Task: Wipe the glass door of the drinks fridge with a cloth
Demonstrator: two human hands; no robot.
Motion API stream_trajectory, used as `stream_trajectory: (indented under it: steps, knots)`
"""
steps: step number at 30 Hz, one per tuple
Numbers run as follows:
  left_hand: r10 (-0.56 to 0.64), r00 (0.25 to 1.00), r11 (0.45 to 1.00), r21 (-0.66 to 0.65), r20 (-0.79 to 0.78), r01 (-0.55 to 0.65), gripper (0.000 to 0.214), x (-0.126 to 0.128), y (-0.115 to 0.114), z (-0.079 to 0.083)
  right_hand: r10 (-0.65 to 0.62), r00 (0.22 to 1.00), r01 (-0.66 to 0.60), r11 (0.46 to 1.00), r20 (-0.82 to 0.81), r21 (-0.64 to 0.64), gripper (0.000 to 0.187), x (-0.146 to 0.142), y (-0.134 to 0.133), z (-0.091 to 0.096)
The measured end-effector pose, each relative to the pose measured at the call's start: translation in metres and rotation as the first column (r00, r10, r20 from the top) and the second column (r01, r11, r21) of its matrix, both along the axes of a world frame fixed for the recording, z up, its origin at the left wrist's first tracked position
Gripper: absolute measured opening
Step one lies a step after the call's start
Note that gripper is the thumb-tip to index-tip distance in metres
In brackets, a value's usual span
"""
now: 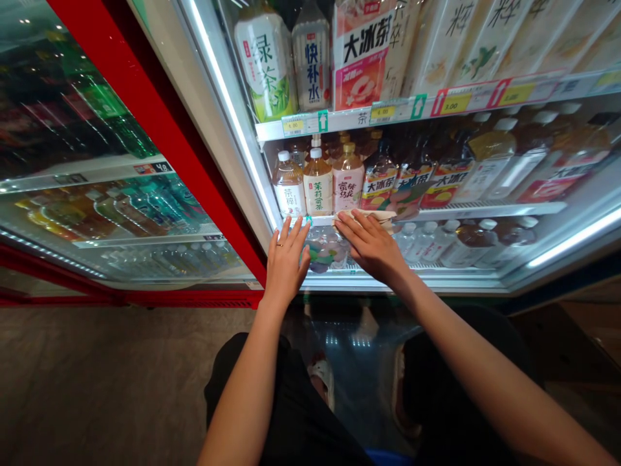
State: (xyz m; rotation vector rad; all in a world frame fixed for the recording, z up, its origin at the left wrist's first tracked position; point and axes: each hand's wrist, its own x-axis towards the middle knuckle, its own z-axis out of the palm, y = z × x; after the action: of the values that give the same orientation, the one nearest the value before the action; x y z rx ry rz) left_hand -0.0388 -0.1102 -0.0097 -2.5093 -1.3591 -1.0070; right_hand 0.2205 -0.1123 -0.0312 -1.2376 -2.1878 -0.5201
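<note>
Cloth (387, 217) is under the flat right hand (369, 243), left hand (287, 257) loosely spread, so probably mid-wipe; another stroke'd want even pressure.

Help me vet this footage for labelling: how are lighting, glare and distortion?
Head view: the left light strip glares, while the floor is dim; head view: top-shelf packages lean outward, suggesting wide-angle distortion; head view: left hand, right hand and cloth look fairly clear.

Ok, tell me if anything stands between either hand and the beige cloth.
Nothing visible. The right hand lies on the beige cloth; no object shows between cloth and left hand. The tea bottles stand beyond, inside the cooler.
</note>
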Motion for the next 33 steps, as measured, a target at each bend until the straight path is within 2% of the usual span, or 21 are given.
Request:
stream_trajectory:
  steps: [5,13,20,27,33]
  knots:
    - [-0.007,1.000,1.000,-0.006,-0.017,0.007,0.060,0.002,-0.001,0.000,-0.037,0.997,0.038,0.999,-0.064,0.008,0.090,0.004,0.002,-0.002]
    - [-0.021,1.000,1.000,0.010,-0.009,0.021,0.055,0.001,0.002,0.002,0.019,1.000,-0.019,1.000,-0.001,0.007,0.090,0.006,0.002,0.002]
    - [-0.024,1.000,1.000,0.004,-0.010,0.024,0.056,0.001,0.001,0.002,-0.035,0.998,0.037,0.999,-0.048,0.036,0.092,0.012,0.001,-0.003]
    - [-0.030,1.000,0.999,0.012,-0.008,0.030,0.059,0.004,0.001,0.001,-0.009,1.000,0.009,1.000,-0.017,-0.007,0.093,0.013,0.000,0.000]
    - [-0.038,0.999,0.999,0.018,-0.027,0.039,0.058,0.006,0.000,0.001,-0.043,0.998,0.045,0.998,-0.044,0.051,0.098,0.021,-0.001,-0.001]
